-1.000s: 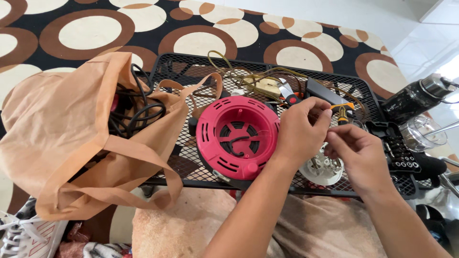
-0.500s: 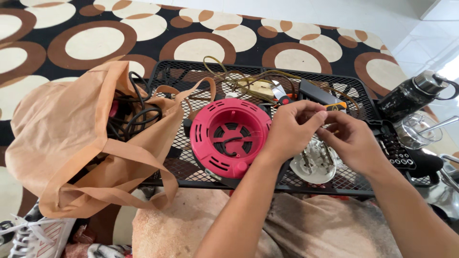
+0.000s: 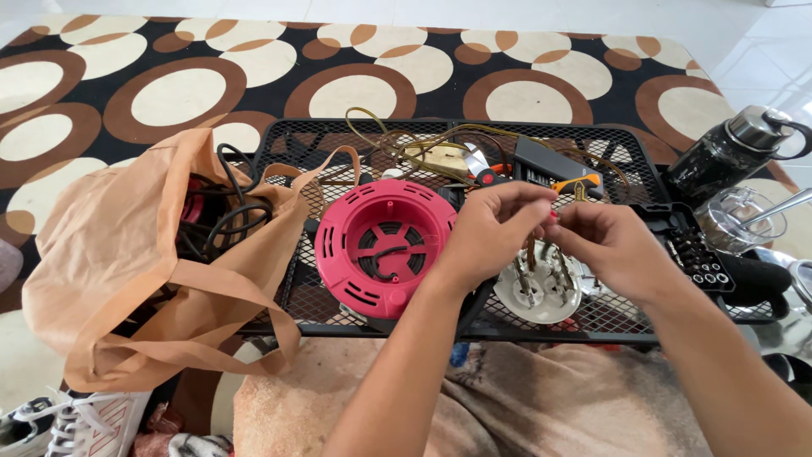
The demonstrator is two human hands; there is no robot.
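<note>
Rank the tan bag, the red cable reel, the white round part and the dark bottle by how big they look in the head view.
1. tan bag
2. red cable reel
3. dark bottle
4. white round part, partly hidden by the hands

The bottle lies farther off, so 3 and 4 are unsure.

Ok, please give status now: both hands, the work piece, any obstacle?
Left hand and right hand pinch one small part together, too small to identify. White round piece lies below. Red cable reel beside, apart.

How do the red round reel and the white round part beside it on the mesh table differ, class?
The red reel is clearly larger than the white round part. The red reel has open slots and a dark cord showing through; the white part has metal strips standing up from it. The red reel lies uncovered; both hands hover over the white part. Both are round and rest on the black mesh table.
</note>
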